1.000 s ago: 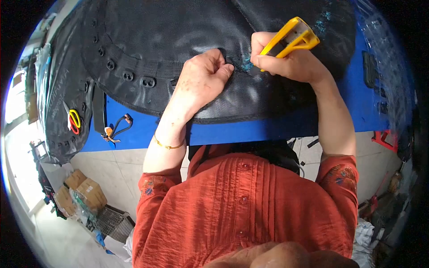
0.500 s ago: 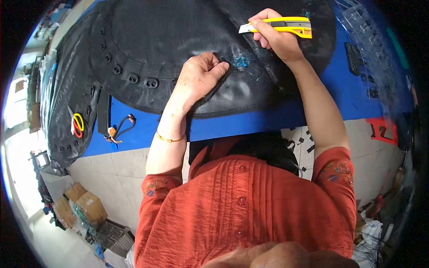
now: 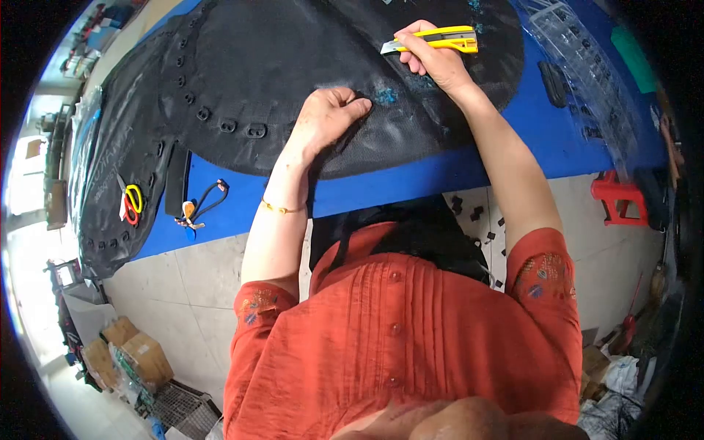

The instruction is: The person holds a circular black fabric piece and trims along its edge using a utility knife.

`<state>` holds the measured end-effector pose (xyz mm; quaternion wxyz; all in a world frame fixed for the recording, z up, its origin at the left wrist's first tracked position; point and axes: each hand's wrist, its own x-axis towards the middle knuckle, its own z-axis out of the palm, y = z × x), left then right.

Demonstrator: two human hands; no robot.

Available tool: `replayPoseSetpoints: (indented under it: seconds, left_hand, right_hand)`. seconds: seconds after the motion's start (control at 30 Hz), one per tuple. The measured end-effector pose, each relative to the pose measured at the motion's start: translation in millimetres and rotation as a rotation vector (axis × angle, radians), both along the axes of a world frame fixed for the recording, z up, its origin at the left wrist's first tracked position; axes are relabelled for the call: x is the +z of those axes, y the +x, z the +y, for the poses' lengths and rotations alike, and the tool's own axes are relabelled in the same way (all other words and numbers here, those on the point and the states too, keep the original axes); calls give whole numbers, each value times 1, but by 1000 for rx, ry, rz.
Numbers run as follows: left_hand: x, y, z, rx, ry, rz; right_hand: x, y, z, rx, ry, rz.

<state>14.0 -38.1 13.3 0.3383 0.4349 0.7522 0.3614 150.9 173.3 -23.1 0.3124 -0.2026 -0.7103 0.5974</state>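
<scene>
A large black mesh sheet (image 3: 257,66) lies over the blue table, with a row of black plastic fittings (image 3: 229,126) along its curved border. My left hand (image 3: 330,121) is closed on a fold of this mesh, thumb pressed against the curled fingers. Just right of the thumb is a patch of blue thread bits (image 3: 385,95). In my right hand (image 3: 436,62) is a yellow utility knife (image 3: 460,33), its blade out and pointing left, over the mesh. Whether the blade touches the mesh I cannot tell.
Red-and-yellow scissors (image 3: 132,204) lie on black material at the left, near a black strap (image 3: 174,183) and a looped cord (image 3: 209,202). Clear plastic packaging (image 3: 579,66) and a black case (image 3: 552,84) are on the right. A red stool (image 3: 620,199) stands beyond the table.
The whole view has shifted a little, so table things at the right appear further left. My right hand and the knife have come slightly closer to my left hand, which keeps its hold.
</scene>
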Motion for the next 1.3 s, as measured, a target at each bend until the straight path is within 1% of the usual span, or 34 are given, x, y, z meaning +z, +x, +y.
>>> replayPoseSetpoints:
  seconds: [0.03, 0.13, 0.37, 0.53, 0.63, 0.73, 0.87, 0.97, 1.03, 1.07, 1.13, 1.17, 1.23, 1.3]
  left_hand:
    - [-2, 1, -1, 6, 5, -83]
    - [-4, -2, -1, 2, -6, -135]
    - [-6, -3, -2, -7, -5, -123]
    - [-16, -11, 1, -20, 32, -48]
    - [-19, -11, 2, -22, 69, -63]
    - [-13, -6, 1, 1, 54, -70]
    - [-17, -9, 3, -30, 28, -34]
    - [-15, -8, 3, -29, 25, -90]
    - [-13, -9, 5, -75, 7, 42]
    - [-7, -8, 6, -75, 7, 41]
    - [6, -7, 7, -96, -112, 28]
    - [5, -9, 10, -98, -117, 27]
    - [3, -15, 14, -140, -106, 147]
    - [3, -15, 14, -150, -73, 142]
  right_hand:
    - [-2, 0, 2, 16, 11, -4]
    - [-2, -1, 2, 9, 8, -16]
    - [-4, -2, 3, 13, 7, 17]
    - [-3, -2, 1, -16, 38, 25]
    - [-1, -1, 1, -30, 11, -7]
    - [-3, -3, 0, -41, 3, -10]
    - [-4, -3, -1, -58, 27, -18]
    - [-3, -3, -1, -60, 14, -32]
    - [-3, -3, -2, -65, 25, -44]
    - [-2, -3, -2, -62, 16, -40]
    - [-1, -3, -1, -67, 17, -41]
    - [-1, -4, -1, -72, 17, -42]
    - [-3, -5, -2, -83, 29, -53]
    - [2, -6, -4, -80, 67, -78]
